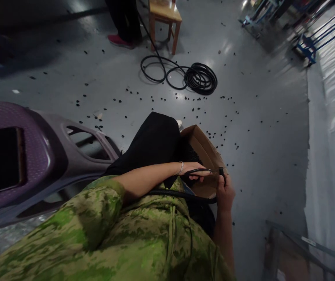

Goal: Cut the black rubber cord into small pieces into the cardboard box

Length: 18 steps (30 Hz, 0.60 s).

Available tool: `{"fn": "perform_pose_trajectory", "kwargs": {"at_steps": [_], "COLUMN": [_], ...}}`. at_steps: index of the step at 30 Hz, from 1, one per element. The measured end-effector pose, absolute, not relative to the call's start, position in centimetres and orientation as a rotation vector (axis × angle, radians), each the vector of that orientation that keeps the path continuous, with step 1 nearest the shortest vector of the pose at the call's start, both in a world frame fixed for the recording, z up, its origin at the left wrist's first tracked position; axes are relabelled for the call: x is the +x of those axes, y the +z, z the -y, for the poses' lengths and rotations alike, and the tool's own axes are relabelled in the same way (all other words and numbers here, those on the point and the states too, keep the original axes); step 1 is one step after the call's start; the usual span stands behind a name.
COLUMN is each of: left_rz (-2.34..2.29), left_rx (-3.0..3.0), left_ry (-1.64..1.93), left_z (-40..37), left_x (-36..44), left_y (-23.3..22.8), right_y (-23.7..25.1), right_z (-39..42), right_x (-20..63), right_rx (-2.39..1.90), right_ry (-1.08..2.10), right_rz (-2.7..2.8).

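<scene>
A grey floor (257,128) spreads out in front of the seated person, scattered with many small black bits (214,134), thickest near the knees, which suggests they drop there from the work on the lap. To the left stands a purple plastic chair (38,156), close alongside. Farther off, a coil of black hose (198,78) lies loose on the floor near a wooden chair (164,17), and another person's legs and a red shoe (120,41) stand beside it. A white sheet (334,136) runs along the right edge.

An open cardboard box (208,154) rests against the black trouser knee (155,140), mouth turned up toward the hands, so it sits right under them where cut pieces can fall in.

A thin black tube (179,194) runs across the lap, over the green camouflage shirt, to the box. The right hand (225,193) is closed around its end, fingers curled tight, holding it just above the box's rim. The left hand (195,171), bracelet on the wrist, reaches across the body and grips what looks like a slim black cutting tool (206,170) whose tip meets the tube's end; its fingers are wrapped about the handles, though how far the handles are squeezed I cannot tell.
</scene>
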<state>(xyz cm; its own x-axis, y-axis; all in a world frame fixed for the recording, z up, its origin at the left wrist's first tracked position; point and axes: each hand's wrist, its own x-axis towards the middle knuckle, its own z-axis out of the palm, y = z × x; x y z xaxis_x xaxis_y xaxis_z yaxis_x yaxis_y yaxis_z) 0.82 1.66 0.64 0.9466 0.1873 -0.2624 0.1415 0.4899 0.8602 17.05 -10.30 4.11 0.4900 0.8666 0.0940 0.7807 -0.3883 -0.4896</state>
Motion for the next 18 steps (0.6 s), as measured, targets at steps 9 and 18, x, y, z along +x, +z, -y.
{"fn": "perform_pose_trajectory", "kwargs": {"at_steps": [9, 18], "left_rz": [-0.361, -0.321], "left_rx": [1.13, 1.373], "left_ry": [0.034, 0.106], "left_z": [-1.7, -1.5], "left_x": [1.1, 1.0], "left_y": [0.2, -0.3], "right_y": [4.9, 3.1], "right_z": [10.1, 10.6], "right_x": [17.2, 17.9], "right_rx": [-2.274, -2.248], "right_ry": [0.267, 0.41], "right_rz": [1.449, 1.367]}}
